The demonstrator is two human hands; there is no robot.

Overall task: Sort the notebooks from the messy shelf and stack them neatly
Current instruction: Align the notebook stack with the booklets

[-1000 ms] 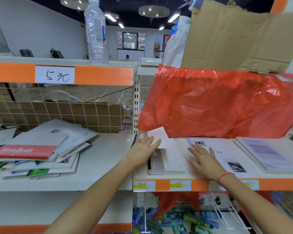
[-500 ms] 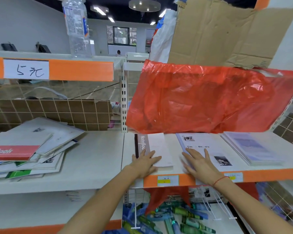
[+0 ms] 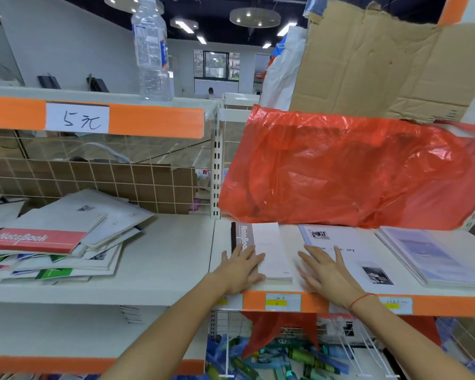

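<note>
A thin white softcover notebook with a brown "NoteBook" spine strip (image 3: 263,250) lies flat on the right shelf (image 3: 285,289) near its front edge. It looks light and bendy, best lifted by the spine edge. The left hand (image 3: 240,271) and right hand (image 3: 325,272) rest flat beside it, fingers spread, gripping nothing.

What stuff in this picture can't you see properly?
- Back of the right shelf: head view, hidden by the red plastic bag.
- Title on the white notebook: partly covered by the right hand.
- Brown-spined notebook: lower "NoteBook" lettering under the left hand.
- Price tags: print too small.
- Messy pile: cut off by the left edge.
</note>
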